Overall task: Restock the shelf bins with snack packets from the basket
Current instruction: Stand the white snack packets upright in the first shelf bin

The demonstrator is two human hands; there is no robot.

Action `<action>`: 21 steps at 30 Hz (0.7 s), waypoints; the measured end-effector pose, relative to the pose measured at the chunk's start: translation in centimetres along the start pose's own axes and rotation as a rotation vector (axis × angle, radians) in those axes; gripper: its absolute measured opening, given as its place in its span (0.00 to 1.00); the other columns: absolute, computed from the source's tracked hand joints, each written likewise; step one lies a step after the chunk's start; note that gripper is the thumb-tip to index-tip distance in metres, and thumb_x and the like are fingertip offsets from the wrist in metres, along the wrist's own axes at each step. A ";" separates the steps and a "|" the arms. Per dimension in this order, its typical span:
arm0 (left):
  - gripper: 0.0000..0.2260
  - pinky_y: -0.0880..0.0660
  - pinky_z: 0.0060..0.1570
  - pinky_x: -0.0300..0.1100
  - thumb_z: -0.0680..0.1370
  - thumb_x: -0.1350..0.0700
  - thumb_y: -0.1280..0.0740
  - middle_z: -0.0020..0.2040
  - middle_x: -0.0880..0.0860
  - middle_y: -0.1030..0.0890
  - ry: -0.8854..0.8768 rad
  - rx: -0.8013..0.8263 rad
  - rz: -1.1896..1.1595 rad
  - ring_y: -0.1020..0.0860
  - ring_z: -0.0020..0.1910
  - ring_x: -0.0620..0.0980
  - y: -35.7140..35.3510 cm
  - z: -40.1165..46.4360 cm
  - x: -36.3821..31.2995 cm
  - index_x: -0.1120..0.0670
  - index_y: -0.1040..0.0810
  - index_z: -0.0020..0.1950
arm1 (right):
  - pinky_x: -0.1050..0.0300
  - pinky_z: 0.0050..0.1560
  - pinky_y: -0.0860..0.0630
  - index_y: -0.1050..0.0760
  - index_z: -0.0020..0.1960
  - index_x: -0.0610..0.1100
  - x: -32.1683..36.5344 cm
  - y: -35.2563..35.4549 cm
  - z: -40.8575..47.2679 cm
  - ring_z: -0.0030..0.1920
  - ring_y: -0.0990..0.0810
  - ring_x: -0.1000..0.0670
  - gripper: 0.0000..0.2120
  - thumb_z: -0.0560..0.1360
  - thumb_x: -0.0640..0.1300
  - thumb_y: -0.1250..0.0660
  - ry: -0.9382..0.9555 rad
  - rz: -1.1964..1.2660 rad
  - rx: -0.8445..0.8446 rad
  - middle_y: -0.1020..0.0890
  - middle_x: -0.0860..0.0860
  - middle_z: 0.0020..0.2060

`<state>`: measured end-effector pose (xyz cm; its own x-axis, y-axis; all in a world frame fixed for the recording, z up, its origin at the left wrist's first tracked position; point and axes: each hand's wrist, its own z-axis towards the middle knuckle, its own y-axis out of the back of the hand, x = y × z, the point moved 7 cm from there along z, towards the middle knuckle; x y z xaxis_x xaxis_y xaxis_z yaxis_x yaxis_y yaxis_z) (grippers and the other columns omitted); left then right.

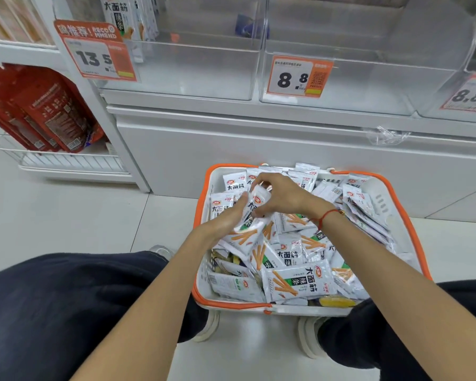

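two bare hands meet over the white plastic basket with orange rim and handles point(396, 188), which sits on the floor between the person's knees so the stock is within easy reach of the clear plastic shelf bins point(327, 86) just above. the right hand point(280, 195) has its fingers curled round the top of a white foil snack packet printed with orange sticks point(254, 215), while the left hand point(228, 218) props it from the side with fairly straight fingers, seemingly gathering a bundle to lift. three bins show, the left one holding a few packets at its back; the packets in the basket are too many to count.
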<state>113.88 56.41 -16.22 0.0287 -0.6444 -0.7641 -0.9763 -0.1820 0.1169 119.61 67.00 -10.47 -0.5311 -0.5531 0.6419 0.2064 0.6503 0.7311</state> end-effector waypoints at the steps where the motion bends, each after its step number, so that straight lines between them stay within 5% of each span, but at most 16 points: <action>1: 0.30 0.46 0.75 0.52 0.80 0.34 0.53 0.77 0.49 0.41 0.000 0.002 -0.011 0.43 0.76 0.52 -0.1 0.1 0.4 0.47 0.45 0.78 | 0.57 0.50 0.30 0.24 0.55 0.45 -0.1 -0.1 -0.1 0.53 0.24 0.46 0.24 0.62 0.41 0.20 0.013 0.021 -0.080 0.22 0.48 0.49; 4: 0.32 0.37 0.71 0.55 0.73 0.39 0.37 0.72 0.54 0.31 -0.005 0.009 -0.183 0.31 0.70 0.55 -0.8 0.4 1.5 0.52 0.33 0.73 | 0.55 0.50 0.27 0.26 0.57 0.47 -1.1 -0.5 -0.9 0.51 0.24 0.49 0.25 0.63 0.46 0.21 -0.017 0.111 -0.244 0.22 0.49 0.50; 7: 0.14 0.25 0.58 0.54 0.82 0.54 0.41 0.56 0.57 0.19 -0.002 -0.099 -0.397 0.20 0.51 0.55 -0.4 0.1 2.7 0.56 0.28 0.66 | 0.56 0.45 0.30 0.29 0.55 0.46 -2.6 0.2 -2.5 0.47 0.27 0.51 0.22 0.67 0.51 0.23 -0.104 0.054 -0.309 0.25 0.52 0.47; 8: 0.11 0.22 0.51 0.50 0.82 0.56 0.42 0.51 0.56 0.18 0.005 -0.112 -0.456 0.19 0.45 0.53 -0.4 0.2 3.2 0.56 0.27 0.62 | 0.57 0.44 0.31 0.28 0.52 0.45 -3.3 0.2 -3.1 0.45 0.27 0.51 0.20 0.67 0.52 0.24 -0.158 -0.009 -0.209 0.25 0.53 0.44; 11: 0.08 0.23 0.41 0.44 0.82 0.59 0.43 0.44 0.54 0.18 0.008 -0.131 -0.533 0.20 0.38 0.50 -0.6 -0.2 3.9 0.54 0.25 0.54 | 0.57 0.53 0.28 0.23 0.56 0.45 -5.8 -3.2 -6.7 0.54 0.25 0.49 0.22 0.68 0.54 0.25 -0.324 -0.412 0.537 0.22 0.53 0.52; 13: 0.08 0.24 0.42 0.45 0.82 0.58 0.42 0.42 0.55 0.18 0.036 -0.161 -0.575 0.21 0.38 0.52 -0.2 -0.2 4.4 0.54 0.24 0.50 | 0.55 0.57 0.28 0.23 0.61 0.45 -7.1 -4.6 -8.9 0.60 0.25 0.48 0.25 0.67 0.53 0.24 -0.338 -0.631 0.741 0.22 0.52 0.59; 15: 0.08 0.24 0.46 0.48 0.81 0.57 0.41 0.41 0.55 0.17 0.031 -0.200 -0.552 0.20 0.40 0.54 0.1 -0.6 4.2 0.55 0.23 0.52 | 0.56 0.52 0.27 0.22 0.59 0.45 -7.3 -4.8 -8.9 0.57 0.23 0.47 0.22 0.68 0.49 0.24 -0.289 -0.629 0.632 0.21 0.50 0.56; 18: 0.25 0.33 0.66 0.57 0.75 0.50 0.38 0.67 0.57 0.26 0.025 -0.215 -0.376 0.26 0.64 0.59 -0.1 -1.2 3.2 0.55 0.33 0.71 | 0.57 0.49 0.27 0.22 0.51 0.48 -6.9 -3.7 -8.9 0.50 0.24 0.49 0.12 0.69 0.46 0.25 -0.255 -0.384 0.601 0.22 0.52 0.46; 21: 0.26 0.42 0.70 0.50 0.81 0.55 0.42 0.77 0.53 0.42 -0.079 -0.159 -0.205 0.40 0.74 0.55 -0.8 -1.8 1.7 0.54 0.46 0.78 | 0.51 0.56 0.25 0.22 0.48 0.53 -5.6 -1.5 -9.4 0.48 0.23 0.51 0.09 0.70 0.49 0.26 -0.231 -0.228 0.649 0.21 0.53 0.46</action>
<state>115.04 54.15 -16.49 0.1996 -0.5233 -0.8284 -0.9058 -0.4209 0.0476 129.99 64.24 -13.04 -0.6779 -0.6340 0.3723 -0.4213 0.7500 0.5099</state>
